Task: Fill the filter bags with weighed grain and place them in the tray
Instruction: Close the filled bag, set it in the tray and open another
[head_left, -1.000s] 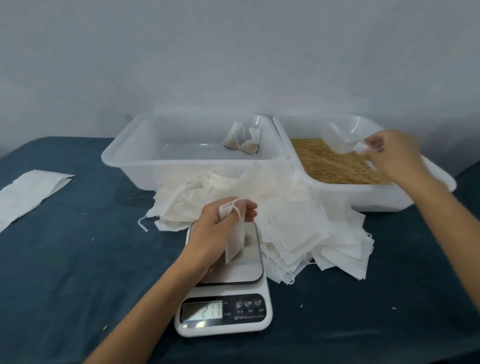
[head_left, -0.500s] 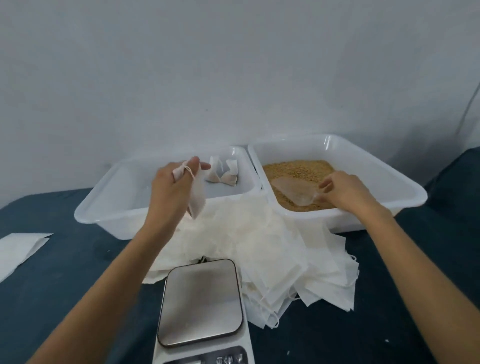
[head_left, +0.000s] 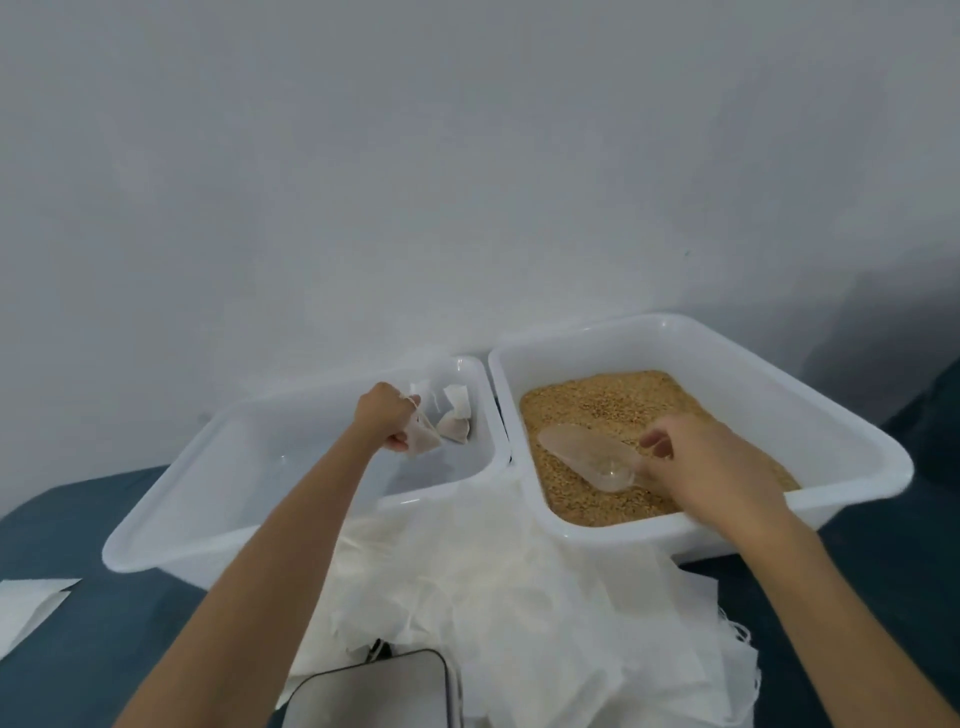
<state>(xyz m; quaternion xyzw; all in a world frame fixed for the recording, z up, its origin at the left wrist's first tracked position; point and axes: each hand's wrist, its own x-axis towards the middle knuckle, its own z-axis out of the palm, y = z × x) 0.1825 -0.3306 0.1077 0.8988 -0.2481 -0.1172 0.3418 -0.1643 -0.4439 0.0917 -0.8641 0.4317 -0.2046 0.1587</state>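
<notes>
Left hand (head_left: 385, 422) pinching a filled bag (head_left: 422, 442) over the far right corner of the left tray (head_left: 171, 514), two filled bags (head_left: 456, 418) lying just beyond it, right hand (head_left: 702, 462) holding a clear scoop (head_left: 584, 453) on the grain (head_left: 613, 410) in the tray to the right (head_left: 831, 431), empty bags (head_left: 519, 597) heaped in front of the left tray, scale (head_left: 374, 691) nearer still.

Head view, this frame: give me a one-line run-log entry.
left hand: holds filled bag over left tray | right hand: on scoop in grain tray | step: placing bag
</notes>
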